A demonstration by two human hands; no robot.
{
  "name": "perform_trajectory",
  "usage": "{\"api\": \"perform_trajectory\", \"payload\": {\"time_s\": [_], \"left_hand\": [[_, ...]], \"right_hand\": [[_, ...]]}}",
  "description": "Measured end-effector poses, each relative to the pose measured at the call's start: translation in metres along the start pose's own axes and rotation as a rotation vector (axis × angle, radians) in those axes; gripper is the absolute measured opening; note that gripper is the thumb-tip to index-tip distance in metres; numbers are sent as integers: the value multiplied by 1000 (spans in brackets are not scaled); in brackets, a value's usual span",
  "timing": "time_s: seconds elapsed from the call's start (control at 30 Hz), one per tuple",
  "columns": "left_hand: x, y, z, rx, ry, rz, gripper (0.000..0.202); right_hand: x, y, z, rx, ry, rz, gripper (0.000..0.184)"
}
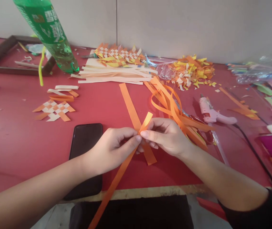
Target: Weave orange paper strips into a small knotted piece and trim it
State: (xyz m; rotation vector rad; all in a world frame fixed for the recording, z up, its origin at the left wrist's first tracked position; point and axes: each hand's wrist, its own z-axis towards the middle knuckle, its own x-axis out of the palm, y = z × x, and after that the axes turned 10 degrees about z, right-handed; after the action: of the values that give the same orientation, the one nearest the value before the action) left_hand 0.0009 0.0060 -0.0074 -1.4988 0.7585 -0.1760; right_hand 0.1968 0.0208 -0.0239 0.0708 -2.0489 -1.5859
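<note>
Both hands meet over the red table (pixel 18 140), pinching orange paper strips where they cross. My left hand (pixel 113 149) grips a long orange strip (pixel 112 190) that runs down past the table's front edge. My right hand (pixel 166 136) pinches the same crossing, where a second orange strip (pixel 131 108) lies flat on the table, pointing away from me. A loose bundle of curled orange strips (pixel 171 101) rests just behind my right hand.
A black phone (pixel 85 143) lies left of my left hand. A pink glue gun (pixel 212 114) with a black cord lies right. A woven orange-and-white piece (pixel 54 109), white strips (pixel 112 76), paper scraps (pixel 193 71) and a tilted green bottle (pixel 52 35) lie further back.
</note>
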Motion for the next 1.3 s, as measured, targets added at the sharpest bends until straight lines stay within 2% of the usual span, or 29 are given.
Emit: {"api": "perform_trajectory", "payload": {"time_s": [0.13,0.3,0.43,0.53,0.7,0.8,1.0,1.1,1.17,1.3], "left_hand": [[-2,-2,0,11,1,41,28],[-3,-3,0,-12,2,82,28],[-2,-2,0,-32,7,58,27],[0,-1,0,-44,-4,54,28],[0,0,0,-2,-56,100,31],[-1,-1,0,20,-67,135,30],[-1,0,1,1,-63,142,29],[0,2,2,-28,-145,96,25],[-1,5,4,-84,-251,10,22],[-5,7,13,-254,-511,-436,14]], "right_hand": [[0,-1,0,-2,-21,-2,19],[-1,3,2,2,-156,52,26],[-1,6,4,6,-172,72,27],[-2,4,3,2,-161,54,27],[-2,-1,1,6,-38,6,21],[-1,-2,0,18,-28,-11,19],[-3,6,5,-24,-181,99,23],[-4,11,8,-93,-260,148,22],[-4,12,9,-100,-281,155,21],[-4,10,9,-82,-281,154,19]]}}
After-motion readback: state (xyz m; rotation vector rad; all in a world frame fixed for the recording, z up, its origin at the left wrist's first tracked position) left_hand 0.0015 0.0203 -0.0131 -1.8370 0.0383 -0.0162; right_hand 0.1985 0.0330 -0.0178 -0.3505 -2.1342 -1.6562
